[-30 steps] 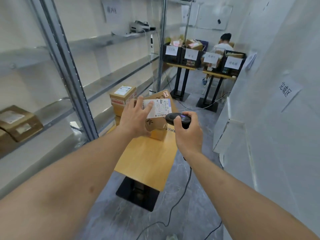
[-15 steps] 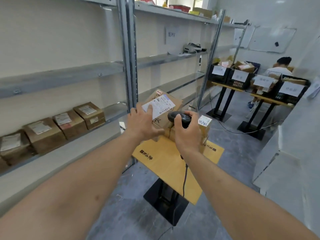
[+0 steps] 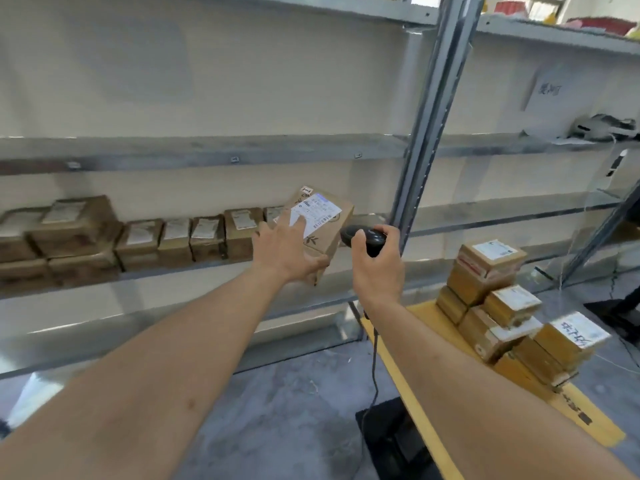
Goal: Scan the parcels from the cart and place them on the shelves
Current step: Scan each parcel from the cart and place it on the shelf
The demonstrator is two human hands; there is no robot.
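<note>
My left hand (image 3: pixel 284 251) holds a brown cardboard parcel (image 3: pixel 325 233) with a white label, lifted in front of the metal shelves (image 3: pixel 207 150). Its fingers lie over the label and the thumb is under the box. Right beside the parcel, my right hand (image 3: pixel 375 268) grips a black corded barcode scanner (image 3: pixel 365 237). A row of labelled parcels (image 3: pixel 138 237) stands on the lower shelf to the left. More parcels (image 3: pixel 498 306) are stacked on the yellow-topped cart (image 3: pixel 429 313) at the right.
A grey steel upright (image 3: pixel 429 133) of the shelving stands just behind the scanner. The scanner cable (image 3: pixel 374 368) hangs down to the cart's black base (image 3: pixel 394 441). A device and a paper sign sit on the right shelf (image 3: pixel 602 128). The floor is grey.
The view has swung left from the cart toward the shelves. Both hands moved with it, the left carrying the parcel away from the cart, the right still holding the scanner.
</note>
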